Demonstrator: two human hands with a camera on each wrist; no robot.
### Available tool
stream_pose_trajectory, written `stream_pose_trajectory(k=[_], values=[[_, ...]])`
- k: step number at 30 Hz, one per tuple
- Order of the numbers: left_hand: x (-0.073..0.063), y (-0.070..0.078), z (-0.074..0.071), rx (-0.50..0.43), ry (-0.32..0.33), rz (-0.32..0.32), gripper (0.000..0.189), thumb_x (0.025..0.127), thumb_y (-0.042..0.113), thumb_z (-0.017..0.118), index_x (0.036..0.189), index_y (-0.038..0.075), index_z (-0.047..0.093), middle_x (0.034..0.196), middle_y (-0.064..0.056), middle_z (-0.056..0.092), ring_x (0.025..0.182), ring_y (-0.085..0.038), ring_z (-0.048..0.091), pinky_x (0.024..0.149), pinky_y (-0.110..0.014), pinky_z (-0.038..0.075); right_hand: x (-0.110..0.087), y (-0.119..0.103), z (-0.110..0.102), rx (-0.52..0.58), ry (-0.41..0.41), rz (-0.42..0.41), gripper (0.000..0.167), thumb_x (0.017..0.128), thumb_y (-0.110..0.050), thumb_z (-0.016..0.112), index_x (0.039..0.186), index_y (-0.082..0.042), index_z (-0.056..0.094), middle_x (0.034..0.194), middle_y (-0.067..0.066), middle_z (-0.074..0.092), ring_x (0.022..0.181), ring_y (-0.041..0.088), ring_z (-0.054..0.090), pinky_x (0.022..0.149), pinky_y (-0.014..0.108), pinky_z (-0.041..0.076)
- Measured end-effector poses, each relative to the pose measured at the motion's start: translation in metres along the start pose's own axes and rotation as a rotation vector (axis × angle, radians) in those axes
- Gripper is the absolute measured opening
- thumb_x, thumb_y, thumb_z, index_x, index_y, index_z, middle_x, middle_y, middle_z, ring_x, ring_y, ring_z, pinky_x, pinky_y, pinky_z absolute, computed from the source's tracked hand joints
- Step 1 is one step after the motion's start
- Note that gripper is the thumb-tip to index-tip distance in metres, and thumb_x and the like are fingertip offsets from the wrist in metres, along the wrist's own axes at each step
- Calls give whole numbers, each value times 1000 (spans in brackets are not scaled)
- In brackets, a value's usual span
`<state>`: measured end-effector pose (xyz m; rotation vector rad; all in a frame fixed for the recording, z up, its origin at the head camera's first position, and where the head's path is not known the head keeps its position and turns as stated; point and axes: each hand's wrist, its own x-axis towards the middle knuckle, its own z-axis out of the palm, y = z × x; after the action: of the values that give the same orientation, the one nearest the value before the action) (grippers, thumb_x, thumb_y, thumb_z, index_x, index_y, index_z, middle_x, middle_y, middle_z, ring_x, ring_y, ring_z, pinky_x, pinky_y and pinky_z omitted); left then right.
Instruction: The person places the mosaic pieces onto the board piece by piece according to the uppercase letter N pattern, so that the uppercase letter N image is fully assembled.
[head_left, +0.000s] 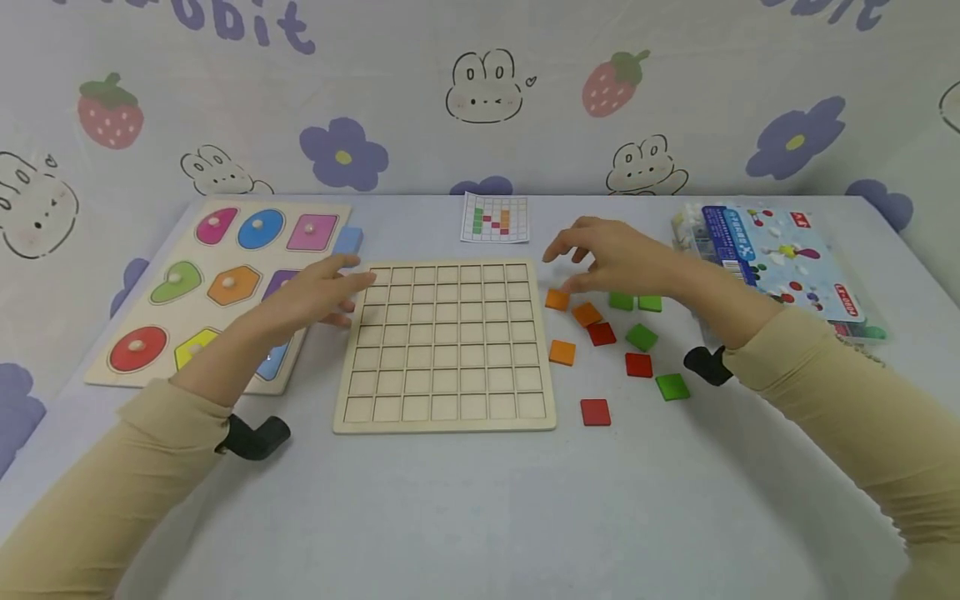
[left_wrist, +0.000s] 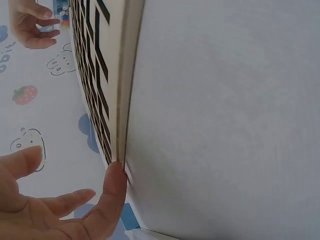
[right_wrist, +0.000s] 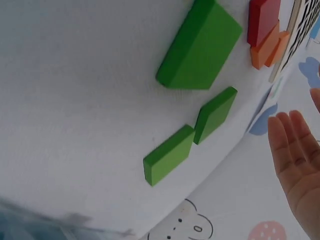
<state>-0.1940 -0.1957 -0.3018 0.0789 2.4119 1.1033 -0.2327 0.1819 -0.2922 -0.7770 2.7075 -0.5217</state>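
Note:
A wooden grid board (head_left: 444, 335) lies flat before me, its squares bare. My left hand (head_left: 311, 292) is at its upper left; in the left wrist view one fingertip (left_wrist: 116, 175) touches the board's edge, and nothing is held. My right hand (head_left: 611, 250) hovers beyond the board's right side with loosely bent fingers, the thumb near an orange tile (head_left: 557, 299). No tile shows in its grasp. Right of the board lie loose square tiles: orange ones (head_left: 562, 352), red ones (head_left: 596, 412) and green ones (head_left: 672, 387). Green tiles (right_wrist: 200, 50) also show in the right wrist view.
Behind the board is a small printed card (head_left: 468, 237) with a coloured grid pattern. A knobbed shape puzzle (head_left: 217, 258) lies at left, a blue block (head_left: 348, 241) beside it. A clear box with a blue printed cover (head_left: 795, 258) sits at back right, near the right forearm.

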Motion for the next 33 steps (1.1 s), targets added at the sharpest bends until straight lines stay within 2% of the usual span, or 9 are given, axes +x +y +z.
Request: stream_pose_trajectory(k=[4,7,13,23,33], values=[[2,0,0,45,-21,-9,74,101,28,54,159,8,13,150,-26,38,110,-27,60,100,-40,51,6,1,7,27,-57,9,37,87,-19,74,123,-16,66,123,10,61,116,27,57,94,43,54],[3,-1,-1,98,-39,0,79,96,14,61,158,4,13,148,-27,38,101,-23,62,93,-35,52,8,4,11,47,-87,15,35,87,-19,74,121,-16,67,120,7,63,114,25,58,94,42,53],[9,-8,-1,137,-42,27,87,88,-2,67,157,1,15,147,-26,39,114,-31,51,91,-36,47,10,6,14,92,-117,20,34,88,-19,73,121,-14,66,118,6,64,114,24,58,95,42,51],[7,-8,-2,131,-55,43,84,87,-6,66,156,-2,19,149,-25,38,112,-29,49,87,-31,44,12,8,21,81,-96,18,29,87,-18,75,114,-12,68,109,7,64,106,24,53,95,39,48],[8,-10,-3,140,-43,64,83,86,-5,68,155,-4,22,148,-25,39,107,-27,50,80,-27,45,14,7,25,97,-81,37,25,87,-12,74,111,-10,67,104,7,67,100,22,56,95,39,50]])
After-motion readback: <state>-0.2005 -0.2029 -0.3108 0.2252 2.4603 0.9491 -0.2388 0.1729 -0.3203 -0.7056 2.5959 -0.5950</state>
